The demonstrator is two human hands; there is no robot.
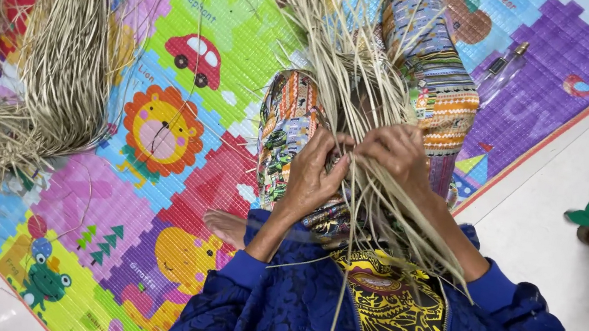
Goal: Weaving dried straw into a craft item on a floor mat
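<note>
While both hands, left hand (310, 178) and right hand (395, 151), pinch closed on the dried grass strands (356, 66), the bundle's long axis runs twelve to six o'clock.

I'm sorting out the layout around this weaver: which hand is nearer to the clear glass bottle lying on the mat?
Right. The right hand grips the straw strands on the side where the glass bottle lies; the left hand is beside it, farther away. Neither touches the bottle.

Bright, even indoor light, colours strongly saturated

Soft shadows are cast under the straw heap (32, 48); faint glare is seen on the pale floor tiles (569, 253), and near strands are slightly blurred by motion.
</note>
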